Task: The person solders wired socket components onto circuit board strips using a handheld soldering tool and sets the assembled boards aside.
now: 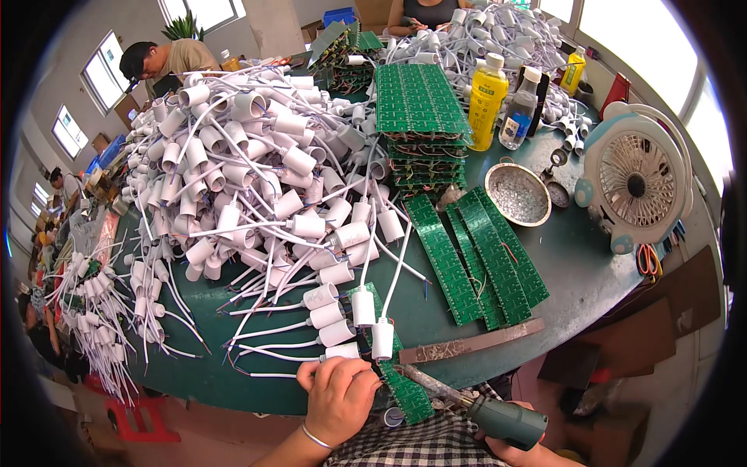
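Head view. Work item: green PCB strip (408, 395), at the near edge of the worktop (257, 395), its lower end projecting past that edge. It lies between my hands: immed. right of my left hand (340, 397) (LH), left of my right hand (510, 453) (RH). Two white lamp sockets (382, 341) rest over the strip, cables running toward the far edge.

Qty: 1 strip between hands. Beside it, nr. LH, a column of 5 white sockets (325, 315), cables pointing to the worktop's left edge. Main socket pile (257, 179), left half: too many to count. Approx. 4 loose PCB strips (498, 257) overlap right of centre; exact no. unclear. 1 flat bar (471, 341) along the near edge, 1 metal bowl (517, 194) and 1 fan (636, 183) toward the right edge. 1 stack of PCB panels (420, 97), far side; 2 yellow bottles (488, 101) and 1 clear bottle (520, 109) there.

Grip: RH closed round the handle of 1 soldering iron (508, 420), tip aimed left at the strip; tip contact can't be confirmed. LH fingers curled, narrow, at the lowest socket; whether they pinch anything, I can't tell.
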A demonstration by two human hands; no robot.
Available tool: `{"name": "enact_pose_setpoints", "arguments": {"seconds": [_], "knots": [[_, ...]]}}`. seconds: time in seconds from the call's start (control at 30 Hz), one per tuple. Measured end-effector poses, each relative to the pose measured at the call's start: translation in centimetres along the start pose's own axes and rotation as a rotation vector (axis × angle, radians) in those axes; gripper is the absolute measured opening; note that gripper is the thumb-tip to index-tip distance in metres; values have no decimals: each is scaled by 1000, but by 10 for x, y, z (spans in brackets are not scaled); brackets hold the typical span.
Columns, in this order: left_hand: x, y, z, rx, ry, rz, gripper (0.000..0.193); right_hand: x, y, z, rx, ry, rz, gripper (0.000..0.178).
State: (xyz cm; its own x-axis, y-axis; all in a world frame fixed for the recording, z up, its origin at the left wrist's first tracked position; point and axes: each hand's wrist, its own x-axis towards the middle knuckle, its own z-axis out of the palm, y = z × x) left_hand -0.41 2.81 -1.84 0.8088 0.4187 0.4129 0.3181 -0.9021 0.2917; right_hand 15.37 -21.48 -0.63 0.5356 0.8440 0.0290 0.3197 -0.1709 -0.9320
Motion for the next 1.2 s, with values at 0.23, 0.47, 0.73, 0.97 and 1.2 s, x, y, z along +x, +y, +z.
{"name": "enact_pose_setpoints", "arguments": {"seconds": [0.23, 0.47, 0.73, 0.97, 1.2], "knots": [[0, 0, 1, -1, 10, 5, 16, -2, -7, 1, 206, 60, 132, 33], [-3, -3, 4, -22, 25, 60, 23, -11, 9, 2, 98, 44, -13, 47], [-4, -2, 8, 7, 32, 96, 28, -13, 14, 6, 263, 36, 69, 53], [-3, 0, 8, 7, 29, 81, 29, -8, 8, 5, 158, -7, 24, 53], [-4, -2, 9, 8, 34, 86, 27, -2, 11, 9, 142, -6, -75, 38]]}}
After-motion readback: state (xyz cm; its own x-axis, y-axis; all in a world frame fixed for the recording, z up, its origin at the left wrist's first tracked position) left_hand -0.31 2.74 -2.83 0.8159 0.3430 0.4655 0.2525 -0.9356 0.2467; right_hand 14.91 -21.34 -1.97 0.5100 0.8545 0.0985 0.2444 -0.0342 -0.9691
